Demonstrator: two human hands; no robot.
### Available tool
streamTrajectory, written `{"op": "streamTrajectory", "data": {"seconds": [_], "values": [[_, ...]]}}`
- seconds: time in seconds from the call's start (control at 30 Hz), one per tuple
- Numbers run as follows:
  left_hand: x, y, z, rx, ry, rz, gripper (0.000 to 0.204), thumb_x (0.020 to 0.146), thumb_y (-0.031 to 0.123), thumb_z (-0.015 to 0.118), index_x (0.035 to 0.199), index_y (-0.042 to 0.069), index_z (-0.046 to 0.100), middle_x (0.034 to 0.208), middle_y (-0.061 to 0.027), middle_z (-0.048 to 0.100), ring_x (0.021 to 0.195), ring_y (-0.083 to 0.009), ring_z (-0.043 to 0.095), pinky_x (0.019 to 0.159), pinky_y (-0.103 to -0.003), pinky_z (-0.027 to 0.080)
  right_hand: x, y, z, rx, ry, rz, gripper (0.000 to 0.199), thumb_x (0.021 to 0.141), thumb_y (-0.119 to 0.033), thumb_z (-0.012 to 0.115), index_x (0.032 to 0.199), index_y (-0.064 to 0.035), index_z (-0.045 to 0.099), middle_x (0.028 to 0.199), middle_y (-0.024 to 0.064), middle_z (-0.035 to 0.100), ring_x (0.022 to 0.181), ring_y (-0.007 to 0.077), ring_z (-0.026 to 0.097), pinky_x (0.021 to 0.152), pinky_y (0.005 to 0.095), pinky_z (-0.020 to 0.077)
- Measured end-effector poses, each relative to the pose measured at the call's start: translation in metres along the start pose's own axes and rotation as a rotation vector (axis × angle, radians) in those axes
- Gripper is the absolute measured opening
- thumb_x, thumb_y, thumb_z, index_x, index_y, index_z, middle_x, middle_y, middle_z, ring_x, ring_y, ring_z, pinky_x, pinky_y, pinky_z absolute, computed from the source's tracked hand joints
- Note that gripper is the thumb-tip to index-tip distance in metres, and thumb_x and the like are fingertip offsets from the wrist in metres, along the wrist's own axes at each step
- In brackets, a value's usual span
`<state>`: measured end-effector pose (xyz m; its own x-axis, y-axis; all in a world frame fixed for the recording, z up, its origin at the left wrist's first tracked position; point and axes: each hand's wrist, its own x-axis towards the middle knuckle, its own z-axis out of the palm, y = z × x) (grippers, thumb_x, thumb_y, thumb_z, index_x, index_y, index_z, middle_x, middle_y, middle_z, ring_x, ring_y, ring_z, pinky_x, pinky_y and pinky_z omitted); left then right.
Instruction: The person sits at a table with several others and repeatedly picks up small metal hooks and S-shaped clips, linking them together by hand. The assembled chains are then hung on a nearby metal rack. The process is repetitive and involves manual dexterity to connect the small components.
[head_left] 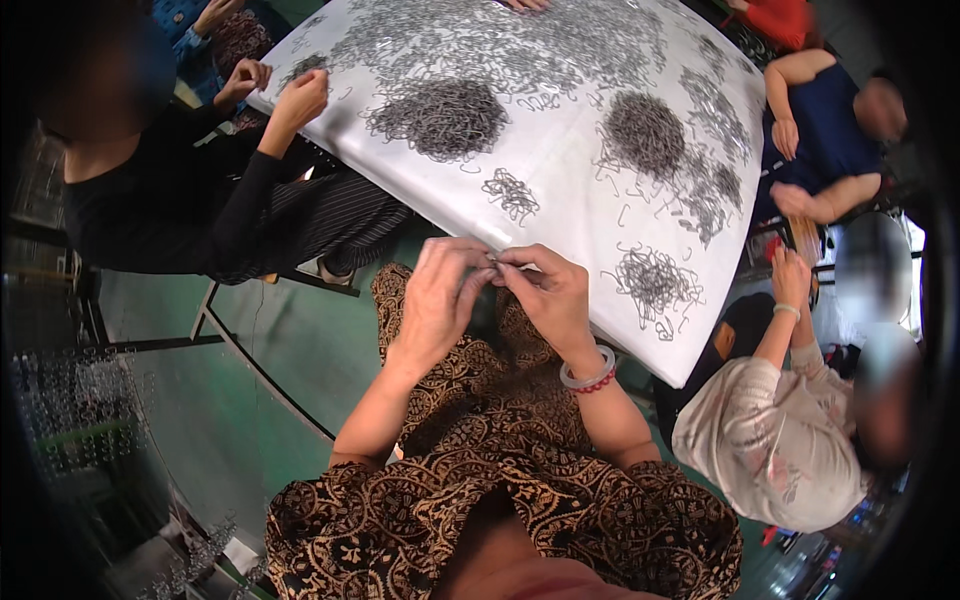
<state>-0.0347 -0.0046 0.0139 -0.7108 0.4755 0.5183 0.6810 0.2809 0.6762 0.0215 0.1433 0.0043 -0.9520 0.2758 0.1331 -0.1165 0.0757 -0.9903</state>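
Two hands [440, 295] [552, 300] pinching small grey piece [493, 257], wire hooks [440, 118], plain white tabletop [565, 205]

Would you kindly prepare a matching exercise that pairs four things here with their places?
1. Wearer's bare left hand
2. Red beaded bracelet
3. Grey bent metal-wire pieces
4. Flat green floor

A. Heaped and scattered across the white flat tabletop
B. Beside the bare right hand, near the tabletop's edge
C. Underfoot
D. Around the right wrist

Pairs: 1-B; 2-D; 3-A; 4-C

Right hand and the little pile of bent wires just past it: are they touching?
Apart: the head view shows white tabletop between the right hand and the little pile of bent wires.
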Motion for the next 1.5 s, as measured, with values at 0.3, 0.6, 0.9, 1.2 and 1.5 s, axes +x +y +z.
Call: {"op": "streamTrajectory", "data": {"seconds": [0.3, 0.6, 0.9, 1.2, 1.5], "values": [[-0.003, -0.018, 0.013, -0.262, 0.123, -0.173, 0.014, 0.084, -0.008, 0.063, 0.095, -0.002, 0.057, 0.088, -0.0124, 0.066, 0.080, -0.0219, 0.066, 0.070, -0.030, 0.053, 0.027, 0.009, -0.011, 0.011, -0.008, -0.077, 0.014, 0.085, 0.010, 0.062, 0.098, 0.0092, 0.067, 0.098, 0.0130, 0.061, 0.080, 0.0186, 0.066, 0.070, 0.0271, 0.0582], [0.000, -0.030, 0.008, -0.278, 0.075, -0.141, 0.015, 0.081, -0.011, 0.062, 0.089, -0.001, 0.054, 0.086, -0.0139, 0.066, 0.079, -0.0221, 0.066, 0.068, -0.031, 0.052, 0.261, 0.127, -0.109, -0.507, 0.257, 0.068, 0.024, 0.087, -0.011, 0.065, 0.102, 0.0064, 0.069, 0.071, 0.0127, 0.069, 0.055, 0.0161, 0.065, 0.055, 0.0280, 0.0523], [-0.003, -0.026, 0.005, -0.247, 0.046, -0.106, 0.017, 0.081, -0.009, 0.066, 0.091, 0.000, 0.055, 0.085, -0.0142, 0.066, 0.078, -0.0232, 0.065, 0.067, -0.032, 0.052, 0.294, 0.161, -0.123, -0.651, 0.224, 0.201, 0.012, 0.074, -0.010, 0.073, 0.074, 0.0020, 0.072, 0.060, 0.0117, 0.066, 0.051, 0.0187, 0.062, 0.052, 0.0310, 0.0495], [-0.013, -0.017, 0.000, -0.212, 0.112, -0.028, 0.019, 0.075, -0.007, 0.071, 0.089, -0.001, 0.060, 0.089, -0.0125, 0.067, 0.081, -0.0256, 0.064, 0.070, -0.034, 0.052, 0.164, 0.071, -0.086, -0.410, -0.043, 0.037, 0.017, 0.086, -0.015, 0.065, 0.087, 0.0011, 0.068, 0.078, 0.0045, 0.065, 0.070, 0.0117, 0.058, 0.064, 0.0256, 0.0442], [-0.019, -0.018, 0.014, -0.214, 0.089, -0.057, 0.016, 0.078, -0.011, 0.066, 0.091, -0.003, 0.060, 0.091, -0.0116, 0.067, 0.083, -0.0226, 0.066, 0.071, -0.031, 0.053, 0.052, 0.025, -0.011, -0.291, -0.044, 0.027, 0.012, 0.091, -0.011, 0.062, 0.091, 0.0005, 0.062, 0.082, 0.0031, 0.062, 0.079, 0.0106, 0.055, 0.073, 0.0250, 0.0428]]}}
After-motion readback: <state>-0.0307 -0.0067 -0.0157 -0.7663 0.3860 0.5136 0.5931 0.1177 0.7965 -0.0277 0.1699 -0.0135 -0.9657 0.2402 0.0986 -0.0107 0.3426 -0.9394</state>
